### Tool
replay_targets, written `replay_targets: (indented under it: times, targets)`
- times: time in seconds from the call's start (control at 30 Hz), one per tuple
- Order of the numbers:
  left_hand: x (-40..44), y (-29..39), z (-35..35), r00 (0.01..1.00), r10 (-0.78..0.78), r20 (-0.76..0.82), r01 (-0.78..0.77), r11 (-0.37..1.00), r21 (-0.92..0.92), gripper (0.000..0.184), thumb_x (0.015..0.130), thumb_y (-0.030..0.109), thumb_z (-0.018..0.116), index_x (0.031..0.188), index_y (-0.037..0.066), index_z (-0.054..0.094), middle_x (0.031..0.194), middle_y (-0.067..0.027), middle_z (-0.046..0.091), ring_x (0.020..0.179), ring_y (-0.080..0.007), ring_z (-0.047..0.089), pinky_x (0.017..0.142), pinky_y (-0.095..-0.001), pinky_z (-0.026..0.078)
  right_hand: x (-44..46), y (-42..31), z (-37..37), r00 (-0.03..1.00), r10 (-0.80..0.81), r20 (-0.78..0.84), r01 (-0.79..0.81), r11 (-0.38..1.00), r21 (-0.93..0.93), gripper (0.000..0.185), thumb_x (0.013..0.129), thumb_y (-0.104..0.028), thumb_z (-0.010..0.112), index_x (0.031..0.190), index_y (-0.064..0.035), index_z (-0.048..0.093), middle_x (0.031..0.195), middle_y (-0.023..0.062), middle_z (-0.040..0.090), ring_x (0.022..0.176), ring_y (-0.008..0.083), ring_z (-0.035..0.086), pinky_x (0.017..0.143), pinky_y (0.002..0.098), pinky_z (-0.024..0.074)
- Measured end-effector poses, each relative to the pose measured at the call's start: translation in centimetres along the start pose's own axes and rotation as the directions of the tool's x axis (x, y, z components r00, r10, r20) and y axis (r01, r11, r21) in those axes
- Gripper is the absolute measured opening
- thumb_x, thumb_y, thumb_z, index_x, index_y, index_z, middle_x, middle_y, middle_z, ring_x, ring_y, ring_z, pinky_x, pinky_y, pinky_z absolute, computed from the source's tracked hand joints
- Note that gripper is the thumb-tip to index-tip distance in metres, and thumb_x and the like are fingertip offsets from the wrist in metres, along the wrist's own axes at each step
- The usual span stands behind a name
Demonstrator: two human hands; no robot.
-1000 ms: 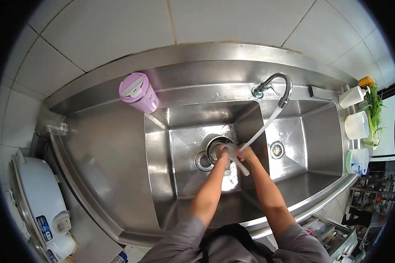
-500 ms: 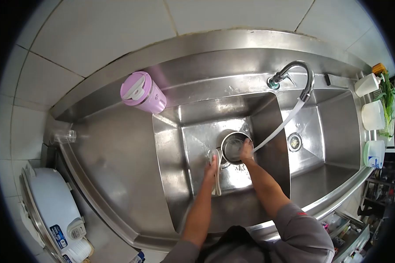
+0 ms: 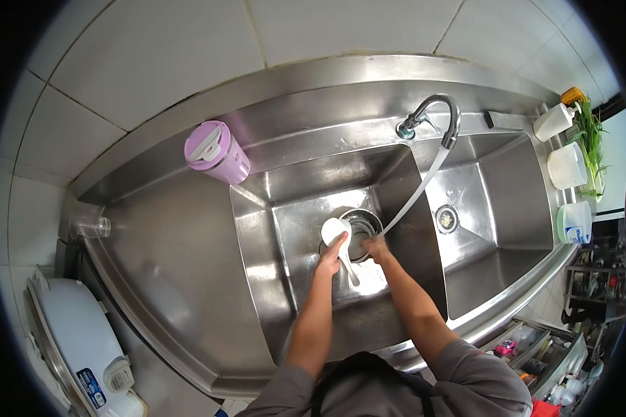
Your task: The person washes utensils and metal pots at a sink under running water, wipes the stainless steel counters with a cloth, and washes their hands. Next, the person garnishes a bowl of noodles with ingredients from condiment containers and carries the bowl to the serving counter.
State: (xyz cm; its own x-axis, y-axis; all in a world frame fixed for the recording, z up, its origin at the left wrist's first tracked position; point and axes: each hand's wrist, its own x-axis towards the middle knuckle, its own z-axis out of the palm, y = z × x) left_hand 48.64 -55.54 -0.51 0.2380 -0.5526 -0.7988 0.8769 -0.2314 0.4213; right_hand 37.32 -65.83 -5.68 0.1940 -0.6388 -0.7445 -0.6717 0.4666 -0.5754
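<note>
My left hand (image 3: 332, 257) is closed around a white ladle (image 3: 333, 228), its round bowl up over the pot's left side and its handle pointing down toward me. A round metal pot (image 3: 361, 213) sits on the floor of the left sink basin (image 3: 292, 215), partly hidden by the ladle and my hands. My right hand (image 3: 376, 247) is at the pot's right side; its fingers are blurred, and I cannot tell whether they grip anything. From the tap (image 3: 455, 115) a white line (image 3: 419, 190), a hose or a water stream, runs down beside my right hand.
A pink lidded container (image 3: 219, 154) stands on the ledge behind the drainboard (image 3: 174, 257). A clear cup (image 3: 92, 226) is at far left. The right basin (image 3: 504, 187) has a drain (image 3: 447, 219). A pump bottle (image 3: 556, 122) and white tubs (image 3: 567, 166) line the right edge.
My left hand has turned the ladle so that its round bowl shows. My right hand has shifted lower along the pot's side. The whole view has moved slightly.
</note>
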Motion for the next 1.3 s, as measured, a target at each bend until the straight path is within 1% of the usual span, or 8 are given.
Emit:
replay_targets:
  times: [0.27,0.37,0.47,0.6,0.7,0.87,1.17,1.3]
  targets:
    - [-1.8,-0.3,-5.8,1.0,-0.006,0.019,0.004,0.992,0.126,0.049,0.072,0.029,0.067,0.109,0.001,0.051,0.102,-0.0045,0.055,0.094,-0.0147,0.051,0.08,-0.0277,0.04,-2.9,-4.5,0.9,0.846,-0.11,0.521,0.108,0.994,0.034,0.074,0.071,-0.057,0.055,0.111,0.0052,0.048,0.114,0.0189,0.049,0.109,0.0264,0.043,0.091,0.0325,0.0336]
    - [-1.2,-0.8,-7.4,0.981,0.184,-0.063,-0.119,0.826,0.551,0.054,0.064,0.038,0.071,0.098,-0.003,0.058,0.093,-0.0106,0.059,0.086,-0.0164,0.055,0.074,-0.0292,0.043,3.0,-1.9,3.0,0.814,-0.559,-0.156,0.428,0.76,-0.489,0.058,0.077,-0.042,0.052,0.118,-0.0014,0.044,0.121,0.0197,0.04,0.113,0.0311,0.038,0.092,0.0379,0.0326]
    - [-3.0,-0.4,-7.6,0.952,0.27,-0.146,-0.157,0.839,0.521,0.055,0.062,0.039,0.072,0.095,-0.003,0.059,0.088,-0.0108,0.06,0.08,-0.0174,0.057,0.069,-0.0297,0.044,4.0,-0.5,4.0,0.933,-0.319,-0.165,0.04,0.549,-0.835,0.054,0.081,-0.025,0.047,0.129,-0.0107,0.028,0.12,0.0185,0.038,0.104,0.0304,0.045,0.089,0.0386,0.0356]
    - [-4.3,0.0,-9.9,0.944,0.207,-0.256,-0.049,0.856,0.514,0.047,0.067,0.03,0.071,0.097,-0.004,0.058,0.091,-0.0093,0.06,0.083,-0.0154,0.055,0.072,-0.0287,0.043,3.9,1.5,4.5,0.875,-0.357,-0.327,-0.012,0.659,-0.752,0.019,0.08,-0.011,0.046,0.098,-0.0063,0.041,0.104,0.0178,0.042,0.097,0.0338,0.048,0.079,0.0389,0.0436]
    - [-4.9,0.2,-10.5,0.931,0.282,-0.23,-0.141,0.862,0.488,0.05,0.065,0.034,0.071,0.095,-0.004,0.06,0.089,-0.0096,0.061,0.082,-0.0147,0.056,0.073,-0.0283,0.043,2.8,2.0,4.2,0.819,-0.138,-0.558,-0.002,0.97,-0.243,0.03,0.084,-0.024,0.037,0.106,-0.0026,0.041,0.112,0.0227,0.045,0.103,0.0278,0.048,0.084,0.0428,0.0387]
    - [-6.6,2.1,-9.1,0.915,0.318,-0.248,-0.184,0.877,0.444,0.051,0.065,0.034,0.071,0.095,-0.005,0.059,0.091,-0.01,0.061,0.084,-0.0138,0.055,0.074,-0.0268,0.042,-1.7,0.0,-1.1,0.971,0.124,-0.202,-0.121,0.992,0.031,0.016,0.063,-0.006,0.061,0.075,0.0034,0.057,0.075,0.0161,0.059,0.06,0.0227,0.059,0.039,0.0318,0.0429]
    - [-10.3,7.7,-5.3,0.916,0.39,-0.087,-0.334,0.867,0.369,0.053,0.068,0.031,0.069,0.104,-0.004,0.054,0.1,-0.0098,0.057,0.093,-0.0167,0.052,0.081,-0.0289,0.039,-2.9,-0.9,-3.5,0.984,0.144,0.108,-0.18,0.804,0.566,0.028,0.069,-0.012,0.059,0.093,0.0012,0.055,0.085,0.0142,0.058,0.075,0.028,0.058,0.06,0.0378,0.0466]
    - [-12.9,9.2,-4.3,0.9,0.424,-0.102,-0.347,0.838,0.421,0.05,0.068,0.032,0.069,0.099,-0.006,0.057,0.1,-0.0131,0.058,0.093,-0.0177,0.053,0.081,-0.0281,0.04,-4.8,-1.7,-3.7,0.92,0.318,-0.229,-0.195,0.879,0.436,0.029,0.068,-0.012,0.056,0.092,0.0048,0.056,0.091,0.0162,0.058,0.081,0.0268,0.058,0.07,0.0369,0.0456]
